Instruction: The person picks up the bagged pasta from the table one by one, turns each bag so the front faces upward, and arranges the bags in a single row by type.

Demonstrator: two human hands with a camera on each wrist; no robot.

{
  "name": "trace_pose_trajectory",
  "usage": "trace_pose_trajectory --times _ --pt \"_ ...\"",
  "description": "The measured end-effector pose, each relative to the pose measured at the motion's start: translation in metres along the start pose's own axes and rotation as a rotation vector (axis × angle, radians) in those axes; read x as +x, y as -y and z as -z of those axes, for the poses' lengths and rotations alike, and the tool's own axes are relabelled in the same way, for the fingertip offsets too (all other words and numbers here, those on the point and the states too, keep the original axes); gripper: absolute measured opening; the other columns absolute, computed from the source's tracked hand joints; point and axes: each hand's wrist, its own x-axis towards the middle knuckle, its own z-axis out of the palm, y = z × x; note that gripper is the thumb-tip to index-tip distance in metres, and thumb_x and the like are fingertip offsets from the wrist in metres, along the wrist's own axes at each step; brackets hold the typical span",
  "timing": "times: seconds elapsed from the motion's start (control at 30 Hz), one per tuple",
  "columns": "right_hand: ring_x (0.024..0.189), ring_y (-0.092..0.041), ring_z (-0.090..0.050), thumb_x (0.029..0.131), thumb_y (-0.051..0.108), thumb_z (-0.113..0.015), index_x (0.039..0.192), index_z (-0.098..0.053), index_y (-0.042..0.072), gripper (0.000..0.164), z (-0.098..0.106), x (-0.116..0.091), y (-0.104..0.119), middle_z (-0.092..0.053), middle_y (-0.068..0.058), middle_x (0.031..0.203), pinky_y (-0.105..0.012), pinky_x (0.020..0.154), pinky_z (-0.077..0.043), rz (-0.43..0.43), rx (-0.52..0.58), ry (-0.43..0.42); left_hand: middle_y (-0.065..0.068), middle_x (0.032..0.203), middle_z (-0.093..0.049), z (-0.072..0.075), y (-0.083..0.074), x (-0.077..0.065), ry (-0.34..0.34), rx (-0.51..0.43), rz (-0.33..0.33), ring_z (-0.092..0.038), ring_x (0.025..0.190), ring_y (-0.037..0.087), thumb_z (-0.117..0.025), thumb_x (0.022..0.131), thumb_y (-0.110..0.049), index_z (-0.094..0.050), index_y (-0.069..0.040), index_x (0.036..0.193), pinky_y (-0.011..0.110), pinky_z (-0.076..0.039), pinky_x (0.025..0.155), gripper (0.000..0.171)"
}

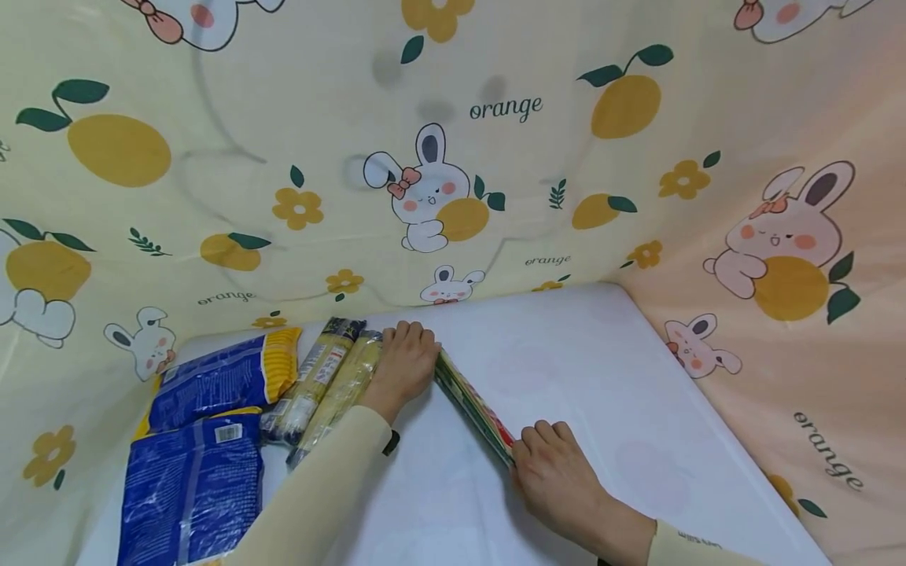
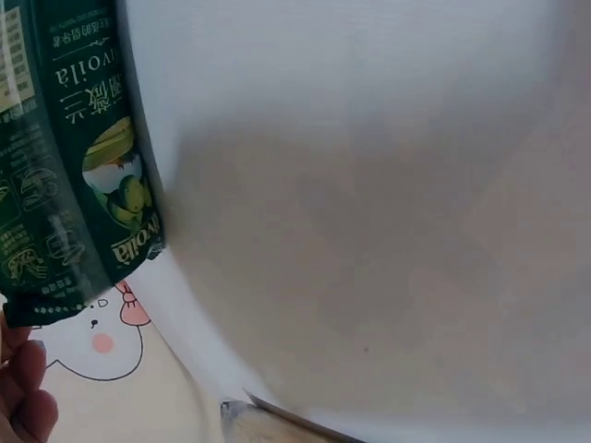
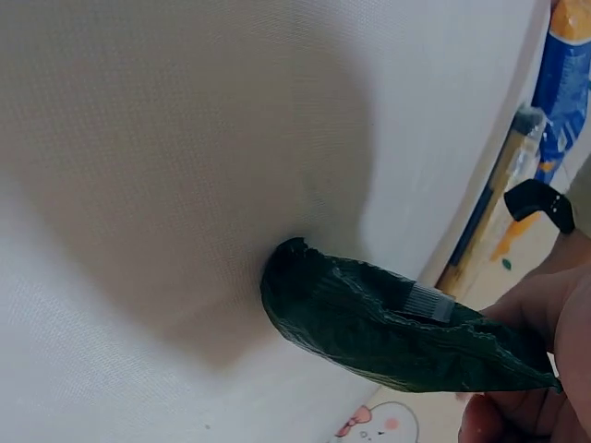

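Here, your left hand (image 1: 405, 362) and right hand (image 1: 562, 481) each gripped one end of the green "voilà" packet (image 1: 473, 402), maybe so its middle wouldn't sag.

Long packs (image 1: 314, 373) lie between bags (image 1: 212, 385) and packet (image 1: 470, 405).

At eight o'clock on the white surface (image 1: 602, 377) lie two blue-and-yellow bags (image 1: 215, 385), with two clear-wrapped yellowish packs (image 1: 308, 384) on their three o'clock side; rabbit-and-orange printed cloth (image 1: 333, 118) rises at twelve.
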Motion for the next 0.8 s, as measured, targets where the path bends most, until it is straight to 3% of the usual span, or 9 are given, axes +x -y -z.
trace_pose_trajectory --times 0.17,0.3,0.5,0.7,0.8 --pt "0.067 -0.020 -0.042 0.076 0.021 -0.080 0.066 -0.048 0.014 0.034 0.001 -0.002 0.000 -0.041 0.001 0.067 -0.034 0.067 -0.034 -0.006 0.008 -0.001 0.013 0.097 -0.058 0.006 -0.006 0.004 0.073 0.002 0.050 -0.052 0.099 0.035 -0.039 0.114 -0.044 -0.062 -0.003 0.095 0.051 -0.041 0.086 0.051" --pt "0.068 -0.021 -0.044 0.077 0.021 -0.081 0.068 -0.051 0.014 0.033 0.000 -0.004 0.001 -0.044 0.000 0.069 -0.034 0.067 -0.034 -0.010 0.025 -0.006 0.013 0.099 -0.058 0.010 -0.010 0.006 0.156 0.016 0.067 -0.051 0.102 0.035 -0.037 0.114 -0.048 -0.064 -0.004 0.099 0.052 -0.041 0.089 0.054" --pt "0.069 -0.021 -0.043 0.082 0.020 -0.076 0.069 -0.050 0.013 0.030 -0.003 -0.004 0.001 -0.044 -0.001 0.069 -0.034 0.067 -0.034 -0.023 0.041 -0.027 0.013 0.103 -0.061 0.012 -0.013 0.011 0.206 0.012 0.056 -0.051 0.103 0.034 -0.046 0.113 -0.037 -0.066 -0.002 0.107 0.053 -0.041 0.091 0.041" --pt "0.070 -0.020 -0.043 0.085 0.019 -0.073 0.071 -0.049 0.013 0.028 -0.006 -0.005 0.004 -0.043 0.000 0.070 -0.034 0.067 -0.034 -0.031 0.053 -0.020 0.015 0.106 -0.062 0.007 -0.015 0.012 0.205 0.006 0.058 -0.052 0.104 0.034 -0.050 0.113 -0.029 -0.064 -0.002 0.107 0.053 -0.043 0.091 0.031" --pt "0.069 -0.019 -0.042 0.086 0.019 -0.070 0.071 -0.049 0.013 0.026 -0.006 -0.007 0.008 -0.043 0.000 0.069 -0.034 0.067 -0.034 -0.029 0.061 -0.022 0.013 0.103 -0.060 0.006 -0.017 0.012 0.194 0.032 0.021 -0.052 0.101 0.032 -0.047 0.112 -0.021 -0.062 -0.003 0.105 0.051 -0.044 0.089 0.024"
